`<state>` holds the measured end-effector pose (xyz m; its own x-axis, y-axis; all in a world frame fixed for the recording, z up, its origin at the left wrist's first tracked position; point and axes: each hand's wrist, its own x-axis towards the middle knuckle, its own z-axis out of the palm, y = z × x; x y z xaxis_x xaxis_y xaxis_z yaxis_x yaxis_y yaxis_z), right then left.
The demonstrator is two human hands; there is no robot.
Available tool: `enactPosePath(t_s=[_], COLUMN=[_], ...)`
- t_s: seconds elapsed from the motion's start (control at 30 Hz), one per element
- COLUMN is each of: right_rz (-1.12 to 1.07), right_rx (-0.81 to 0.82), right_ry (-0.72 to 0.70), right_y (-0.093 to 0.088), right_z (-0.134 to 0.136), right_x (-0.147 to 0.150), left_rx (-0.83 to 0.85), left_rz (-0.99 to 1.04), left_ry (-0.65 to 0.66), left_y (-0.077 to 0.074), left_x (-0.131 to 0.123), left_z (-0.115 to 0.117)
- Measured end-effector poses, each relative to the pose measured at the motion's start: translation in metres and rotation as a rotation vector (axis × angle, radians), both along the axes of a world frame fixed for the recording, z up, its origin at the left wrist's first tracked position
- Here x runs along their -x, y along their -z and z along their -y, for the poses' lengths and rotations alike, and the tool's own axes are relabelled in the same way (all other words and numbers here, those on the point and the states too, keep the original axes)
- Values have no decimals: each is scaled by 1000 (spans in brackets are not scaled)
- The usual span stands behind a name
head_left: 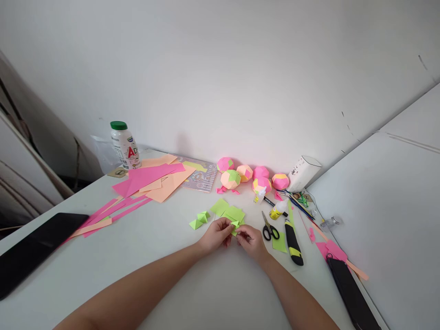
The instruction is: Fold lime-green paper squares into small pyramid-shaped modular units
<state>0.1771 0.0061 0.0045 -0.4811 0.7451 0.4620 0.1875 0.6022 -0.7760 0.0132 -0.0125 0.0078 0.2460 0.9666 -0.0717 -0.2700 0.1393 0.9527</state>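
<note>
Between both hands is a small folded piece of green paper [235, 224], partly hidden by the fingers. My left hand [217, 234] pinches it from the left, and my right hand [250, 240] grips its right side. Just behind them lie several flat green paper squares [220, 207]. To the left of my left hand rest folded green paper pieces [196, 224]. Black-handled scissors [270, 229] lie to the right of my right hand, beside a single green paper square [279, 243] and a black-and-yellow utility knife [293, 243].
Several faceted paper balls [230, 179] line the wall. A glue bottle [277, 210] lies tilted near the scissors. Pink and orange sheets [147, 178] spread at left, by a white bottle with green cap [125, 146]. A black tablet-like slab [37, 250] and a dark phone [350, 293] flank the table.
</note>
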Motion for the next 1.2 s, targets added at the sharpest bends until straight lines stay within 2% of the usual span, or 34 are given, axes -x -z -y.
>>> enactPosePath(t_s=[0.2, 0.47, 0.77, 0.9, 1.2], right_rz=[-26, -104, -115, -124, -182], right_rx=[-22, 209, 372, 366, 280], right_ry=[13, 49, 82, 75, -8], right_y=[-2, 0, 2, 0, 1], right_z=[-1, -1, -2, -1, -4], right_x=[1, -1, -2, -1, -1], left_rx=[-68, -94, -128, -110, -79], left_rz=[-39, -244, -237, -272, -218], left_ry=[70, 65, 103, 85, 95], left_y=[5, -1, -4, -4, -4], left_x=[1, 2, 2, 2, 3], left_z=[1, 5, 7, 6, 6])
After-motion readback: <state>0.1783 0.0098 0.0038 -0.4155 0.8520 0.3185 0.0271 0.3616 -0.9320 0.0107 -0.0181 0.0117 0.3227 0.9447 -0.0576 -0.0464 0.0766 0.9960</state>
